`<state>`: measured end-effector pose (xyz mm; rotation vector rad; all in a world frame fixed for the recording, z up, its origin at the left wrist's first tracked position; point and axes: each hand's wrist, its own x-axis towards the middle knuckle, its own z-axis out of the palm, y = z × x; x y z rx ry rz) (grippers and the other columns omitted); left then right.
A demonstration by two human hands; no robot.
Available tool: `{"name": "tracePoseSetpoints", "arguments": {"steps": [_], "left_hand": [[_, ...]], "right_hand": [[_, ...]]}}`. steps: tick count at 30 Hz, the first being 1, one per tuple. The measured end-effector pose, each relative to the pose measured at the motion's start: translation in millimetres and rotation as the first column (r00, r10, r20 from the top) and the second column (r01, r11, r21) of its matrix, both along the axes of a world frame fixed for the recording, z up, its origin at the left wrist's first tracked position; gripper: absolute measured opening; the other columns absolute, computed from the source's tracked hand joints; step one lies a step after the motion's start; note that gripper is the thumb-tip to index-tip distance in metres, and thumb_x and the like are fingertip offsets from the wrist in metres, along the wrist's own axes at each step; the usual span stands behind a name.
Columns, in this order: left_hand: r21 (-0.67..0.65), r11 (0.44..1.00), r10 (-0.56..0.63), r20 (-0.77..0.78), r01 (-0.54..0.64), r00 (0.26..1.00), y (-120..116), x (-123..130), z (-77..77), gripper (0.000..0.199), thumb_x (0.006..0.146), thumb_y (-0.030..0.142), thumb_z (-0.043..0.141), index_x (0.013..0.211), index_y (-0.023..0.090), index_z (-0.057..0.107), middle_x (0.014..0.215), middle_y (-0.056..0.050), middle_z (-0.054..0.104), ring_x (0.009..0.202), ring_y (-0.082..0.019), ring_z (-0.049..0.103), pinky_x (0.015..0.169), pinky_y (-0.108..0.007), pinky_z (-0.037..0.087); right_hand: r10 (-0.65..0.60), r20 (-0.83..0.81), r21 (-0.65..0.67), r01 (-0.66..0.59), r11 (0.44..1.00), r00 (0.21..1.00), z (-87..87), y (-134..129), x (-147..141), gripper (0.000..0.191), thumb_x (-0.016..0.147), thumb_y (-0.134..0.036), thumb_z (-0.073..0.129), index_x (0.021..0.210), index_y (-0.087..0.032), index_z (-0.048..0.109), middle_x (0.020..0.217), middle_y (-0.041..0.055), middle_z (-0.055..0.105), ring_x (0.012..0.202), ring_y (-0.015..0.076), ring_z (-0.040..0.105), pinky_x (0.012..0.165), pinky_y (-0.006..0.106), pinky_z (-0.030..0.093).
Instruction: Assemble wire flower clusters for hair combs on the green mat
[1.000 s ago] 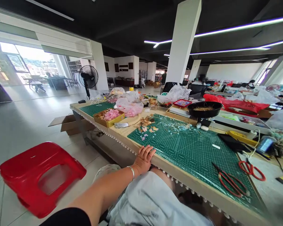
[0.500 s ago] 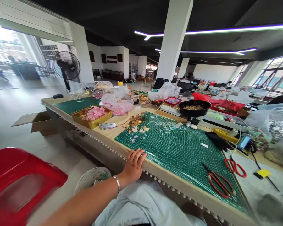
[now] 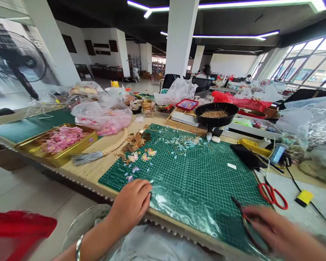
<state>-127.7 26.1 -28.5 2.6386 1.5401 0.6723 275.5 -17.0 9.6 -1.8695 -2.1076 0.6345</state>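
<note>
My left hand [image 3: 133, 199] rests on the near edge of the green cutting mat [image 3: 195, 174], fingers loosely bent, with no object seen in it. Small purple butterfly pieces [image 3: 129, 178] lie just beyond its fingers. At the right, my right hand [image 3: 271, 224] is smeared by motion over red-handled scissors [image 3: 244, 218]; its fingers reach the handles, but whether they grip is unclear. The dark blades lie on the mat, pointing away. Pink and yellow butterfly pieces [image 3: 146, 156], gold metal pieces [image 3: 136, 141] and pale blue leaf bits [image 3: 179, 141] are spread farther back.
A gold tin [image 3: 78, 148] of pink flowers and a bundle of wires [image 3: 87, 158] lie left. Behind the mat stands a black bowl [image 3: 198, 115] of thin stalks. More red scissors [image 3: 273, 195], a yellow power strip [image 3: 254, 148] and cords lie right.
My right hand has come into view from the right, onto the scissors. The fingers of my left hand have bent more. The view has moved closer to the table.
</note>
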Motion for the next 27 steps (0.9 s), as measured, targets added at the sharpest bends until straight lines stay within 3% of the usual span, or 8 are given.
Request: {"name": "tracePoseSetpoints", "arguments": {"steps": [3, 6, 11, 14, 19, 22, 24, 27], "left_hand": [[-0.089, 0.996, -0.006, -0.01, 0.005, 1.0, 56, 13, 28.4, 0.022, 0.088, 0.02, 0.04, 0.093, 0.019, 0.062, 0.094, -0.003, 0.064, 0.087, -0.018, 0.058, 0.078, -0.033, 0.045], [-0.204, 0.979, 0.01, -0.005, -0.011, 1.0, 130, 39, 50.8, 0.019, 0.086, 0.023, 0.045, 0.089, 0.023, 0.064, 0.089, 0.001, 0.066, 0.082, -0.016, 0.06, 0.073, -0.029, 0.045], [-0.315, 0.946, 0.054, -0.071, -0.074, 0.996, 239, 92, 56.6, 0.021, 0.084, 0.027, 0.049, 0.098, 0.022, 0.064, 0.094, -0.003, 0.066, 0.085, -0.019, 0.059, 0.074, -0.031, 0.046], [-0.351, 0.93, 0.074, -0.114, -0.11, 0.991, 270, 119, 47.2, 0.028, 0.078, 0.031, 0.06, 0.1, 0.015, 0.064, 0.1, -0.012, 0.064, 0.097, -0.026, 0.056, 0.085, -0.037, 0.045], [-0.449, 0.883, 0.097, -0.118, -0.14, 0.988, 279, 147, 33.8, 0.044, 0.07, 0.034, 0.07, 0.108, 0.014, 0.06, 0.101, -0.013, 0.062, 0.097, -0.028, 0.056, 0.086, -0.038, 0.046], [-0.479, 0.867, 0.115, -0.081, -0.14, 0.99, 274, 155, 26.6, 0.042, 0.075, 0.022, 0.063, 0.117, 0.017, 0.056, 0.103, -0.011, 0.061, 0.096, -0.024, 0.057, 0.086, -0.035, 0.047], [-0.528, 0.841, 0.187, 0.075, -0.12, 0.979, 270, 160, 20.2, 0.042, 0.077, 0.016, 0.059, 0.118, 0.018, 0.055, 0.106, -0.009, 0.061, 0.098, -0.022, 0.057, 0.088, -0.033, 0.047], [-0.612, 0.787, 0.339, 0.318, -0.082, 0.885, 266, 171, 11.5, 0.039, 0.077, 0.012, 0.056, 0.116, 0.016, 0.057, 0.108, -0.009, 0.061, 0.099, -0.019, 0.058, 0.09, -0.031, 0.046]], "right_hand": [[0.041, 0.031, 0.045, -0.042, 0.998, 0.999, 10.4, 104, -10, 0.047, 0.075, -0.045, 0.048, 0.109, -0.016, 0.062, 0.11, 0.0139, 0.063, 0.101, 0.0312, 0.059, 0.091, 0.046, 0.046], [0.024, 0.056, 0.069, -0.028, 0.997, 0.998, 8.8, 194, -31, 0.058, 0.073, -0.041, 0.052, 0.121, -0.008, 0.053, 0.121, 0.018, 0.057, 0.109, 0.0322, 0.055, 0.096, 0.046, 0.042], [0.049, 0.029, 0.128, -0.052, 0.99, 0.998, -23.9, 283, -55, 0.085, 0.071, -0.052, 0.062, 0.137, -0.005, 0.034, 0.138, 0.0219, 0.04, 0.127, 0.0327, 0.038, 0.106, 0.045, 0.031], [0.06, -0.021, 0.19, -0.055, 0.98, 0.998, -40.4, 302, -62, 0.089, 0.067, -0.052, 0.067, 0.138, -0.011, 0.032, 0.139, 0.0198, 0.039, 0.128, 0.0319, 0.037, 0.106, 0.047, 0.031], [0.029, -0.225, 0.163, 0.008, 0.987, 0.974, -43.5, 299, -80, 0.088, 0.069, -0.047, 0.067, 0.14, -0.011, 0.031, 0.138, 0.0191, 0.041, 0.129, 0.0307, 0.035, 0.108, 0.047, 0.028], [-0.095, -0.531, 0.061, 0.15, 0.987, 0.842, -44.0, 290, -93, 0.077, 0.068, -0.041, 0.067, 0.135, -0.012, 0.041, 0.133, 0.0158, 0.047, 0.126, 0.0283, 0.039, 0.109, 0.045, 0.024], [-0.206, -0.648, -0.019, 0.254, 0.967, 0.733, -47.2, 285, -101, 0.07, 0.069, -0.041, 0.064, 0.13, -0.012, 0.046, 0.13, 0.0156, 0.05, 0.123, 0.0275, 0.041, 0.109, 0.045, 0.023], [-0.353, -0.722, -0.119, 0.395, 0.911, 0.595, -51.3, 284, -114, 0.063, 0.075, -0.045, 0.057, 0.129, -0.014, 0.045, 0.132, 0.0148, 0.047, 0.121, 0.0258, 0.042, 0.107, 0.045, 0.026]]}}
